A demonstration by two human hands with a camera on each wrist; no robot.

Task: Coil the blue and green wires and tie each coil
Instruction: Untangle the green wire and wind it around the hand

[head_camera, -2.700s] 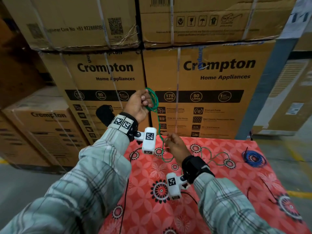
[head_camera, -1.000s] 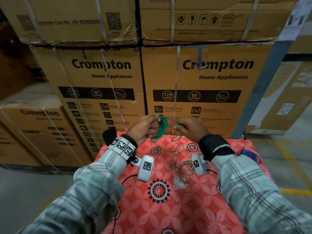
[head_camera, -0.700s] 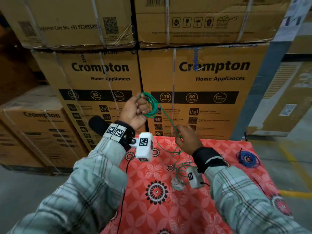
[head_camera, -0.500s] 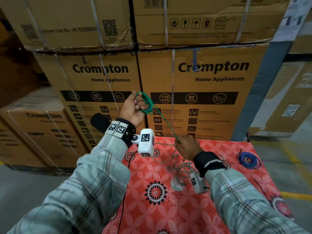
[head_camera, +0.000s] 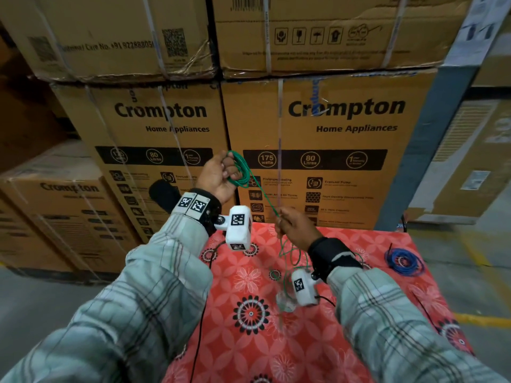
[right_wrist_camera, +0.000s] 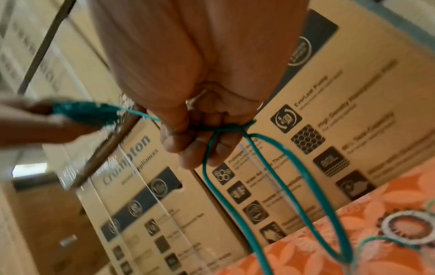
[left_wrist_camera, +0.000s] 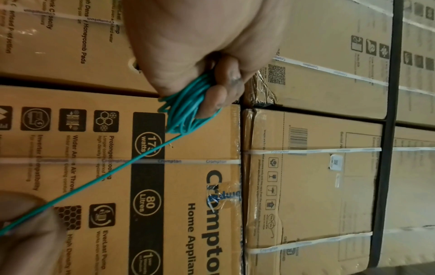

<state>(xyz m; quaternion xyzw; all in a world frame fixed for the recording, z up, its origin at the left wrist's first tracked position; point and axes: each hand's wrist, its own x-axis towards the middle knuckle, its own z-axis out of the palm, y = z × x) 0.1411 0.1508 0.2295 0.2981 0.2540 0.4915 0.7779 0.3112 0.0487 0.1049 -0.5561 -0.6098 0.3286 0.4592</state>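
My left hand (head_camera: 221, 175) is raised in front of the boxes, its fingers curled through several loops of the green wire (head_camera: 240, 172). The left wrist view shows those loops (left_wrist_camera: 188, 109) bunched round the fingertips (left_wrist_camera: 216, 100). One taut strand (head_camera: 265, 200) runs down to my right hand (head_camera: 293, 228), which pinches the wire above the table. In the right wrist view the green wire (right_wrist_camera: 237, 201) hangs from that hand (right_wrist_camera: 200, 141) in loose loops onto the cloth. The blue wire (head_camera: 405, 262) lies coiled at the table's right edge, apart from both hands.
The table carries a red floral cloth (head_camera: 249, 341). Stacked Crompton cartons (head_camera: 331, 128) form a wall just behind it. More cartons (head_camera: 55, 217) stand at the left. Thin black cables (head_camera: 199, 338) trail from the wrist cameras. Grey floor with a yellow line (head_camera: 481, 319) lies to the right.
Over the last second my hands parted from in front of me: the left rose with the green coil, the right dropped toward the table, drawing one strand taut.
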